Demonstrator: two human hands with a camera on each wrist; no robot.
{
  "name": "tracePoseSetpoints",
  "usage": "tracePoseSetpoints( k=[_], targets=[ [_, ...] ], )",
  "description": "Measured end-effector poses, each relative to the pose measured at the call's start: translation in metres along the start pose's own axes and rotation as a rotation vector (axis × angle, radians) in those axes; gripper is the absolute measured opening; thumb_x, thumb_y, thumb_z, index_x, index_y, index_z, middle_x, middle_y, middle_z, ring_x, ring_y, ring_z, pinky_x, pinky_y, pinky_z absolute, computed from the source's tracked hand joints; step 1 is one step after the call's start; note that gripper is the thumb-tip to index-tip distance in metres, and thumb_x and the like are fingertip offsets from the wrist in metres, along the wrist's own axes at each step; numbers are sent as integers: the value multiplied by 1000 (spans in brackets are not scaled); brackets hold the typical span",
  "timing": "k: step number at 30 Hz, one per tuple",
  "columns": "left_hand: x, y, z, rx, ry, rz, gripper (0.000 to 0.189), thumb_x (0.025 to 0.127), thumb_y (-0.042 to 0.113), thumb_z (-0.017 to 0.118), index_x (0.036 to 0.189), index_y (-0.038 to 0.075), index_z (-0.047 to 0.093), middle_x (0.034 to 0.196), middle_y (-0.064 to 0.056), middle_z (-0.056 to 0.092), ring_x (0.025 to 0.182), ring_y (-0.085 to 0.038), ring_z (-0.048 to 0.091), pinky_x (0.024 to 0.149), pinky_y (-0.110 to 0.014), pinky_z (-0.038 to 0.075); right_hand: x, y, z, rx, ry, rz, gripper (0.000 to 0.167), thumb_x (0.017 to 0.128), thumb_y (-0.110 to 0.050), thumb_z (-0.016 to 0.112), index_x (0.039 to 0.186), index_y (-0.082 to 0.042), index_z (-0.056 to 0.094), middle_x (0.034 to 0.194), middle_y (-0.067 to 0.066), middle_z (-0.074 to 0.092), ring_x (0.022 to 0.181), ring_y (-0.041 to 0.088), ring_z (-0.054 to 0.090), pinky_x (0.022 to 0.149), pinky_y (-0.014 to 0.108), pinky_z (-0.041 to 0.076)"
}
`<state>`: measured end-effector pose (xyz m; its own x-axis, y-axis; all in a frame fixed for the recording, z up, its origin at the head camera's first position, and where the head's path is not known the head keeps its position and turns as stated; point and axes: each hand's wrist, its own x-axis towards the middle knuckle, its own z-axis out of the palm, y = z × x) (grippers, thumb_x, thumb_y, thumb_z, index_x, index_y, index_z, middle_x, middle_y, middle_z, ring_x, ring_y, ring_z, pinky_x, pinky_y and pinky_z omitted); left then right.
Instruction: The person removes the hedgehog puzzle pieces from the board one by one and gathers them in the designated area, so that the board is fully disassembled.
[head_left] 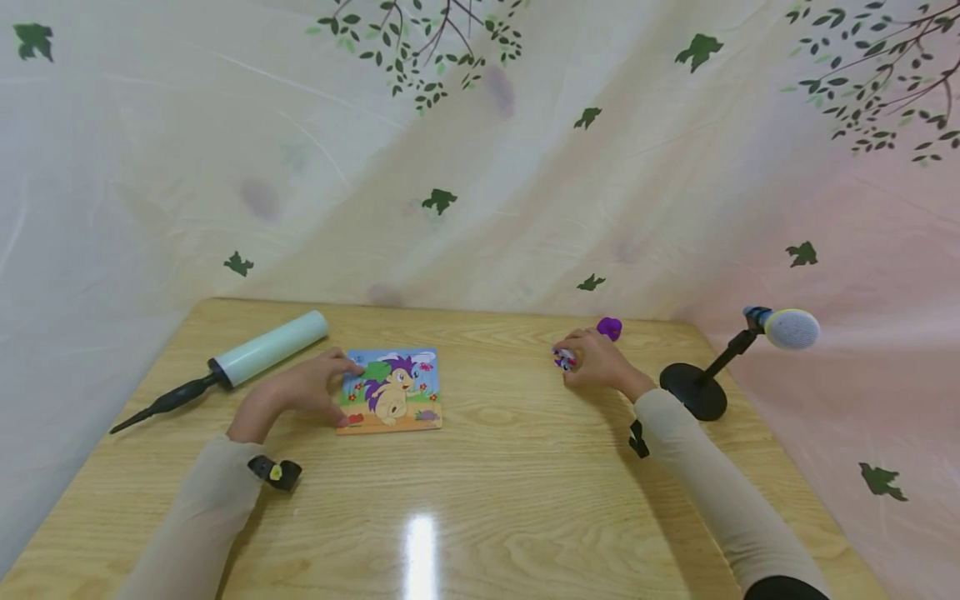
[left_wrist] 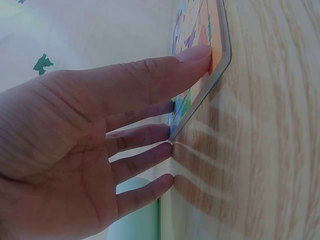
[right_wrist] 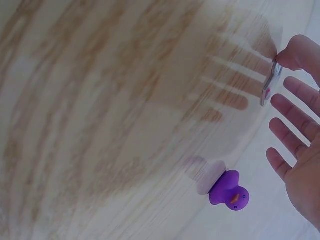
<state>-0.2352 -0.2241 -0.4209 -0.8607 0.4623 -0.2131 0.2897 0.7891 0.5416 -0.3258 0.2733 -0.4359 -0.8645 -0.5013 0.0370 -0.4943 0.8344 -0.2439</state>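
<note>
A square picture puzzle (head_left: 397, 396) showing a purple-haired hedgehog lies flat on the table, left of centre. My left hand (head_left: 315, 392) rests at its left side, thumb on the near corner and straight fingers reaching the far left corner. In the left wrist view the thumb (left_wrist: 195, 57) lies across the puzzle's face by its edge. Farther right, my right hand (head_left: 596, 360) holds a small flat multicoloured piece (head_left: 565, 359) between thumb and fingertips, close to the tabletop. Only that piece's thin side (right_wrist: 270, 87) shows in the right wrist view. The remaining right fingers are spread.
A purple rubber duck (right_wrist: 231, 191) sits just beyond my right hand. A pale green lint roller (head_left: 273, 347) with black handle lies to the left. A black stand (head_left: 693, 390) with a round-headed device (head_left: 793, 329) stands at right. A printed curtain (head_left: 480, 167) hangs behind the table (head_left: 487, 492).
</note>
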Motion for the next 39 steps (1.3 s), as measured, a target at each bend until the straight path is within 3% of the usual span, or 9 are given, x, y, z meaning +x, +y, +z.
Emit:
tracePoseSetpoints(
  k=[13,18,26,39],
  targets=[
    [2,0,-1,-8,-7,6,76,76,24,89,142,3,57,145,-28,43,137,-51,40,115,-68,34,4,-2,1,7,1,-22,56,74,-19,78,128,-7,70,127,19,67,115,38,57,96,53,49],
    [2,-1,-1,-6,-8,3,77,76,24,89,142,4,56,145,-28,43,137,-51,41,115,-68,35,9,-13,3,35,-11,-44,59,77,-22,77,133,-8,67,134,20,63,123,41,56,102,58,47],
    [2,-1,-1,-1,-4,9,78,76,24,89,143,3,56,143,-27,45,134,-49,44,114,-68,36,29,-50,9,157,-12,-99,57,80,-18,80,134,-6,65,138,23,60,130,44,50,111,64,40],
    [0,1,-3,-11,-12,-9,79,76,26,89,144,5,55,148,-28,41,138,-53,39,114,-70,35,64,-128,30,205,-52,-228,56,85,-22,78,136,-8,64,139,17,61,131,36,52,112,57,43]
  ],
)
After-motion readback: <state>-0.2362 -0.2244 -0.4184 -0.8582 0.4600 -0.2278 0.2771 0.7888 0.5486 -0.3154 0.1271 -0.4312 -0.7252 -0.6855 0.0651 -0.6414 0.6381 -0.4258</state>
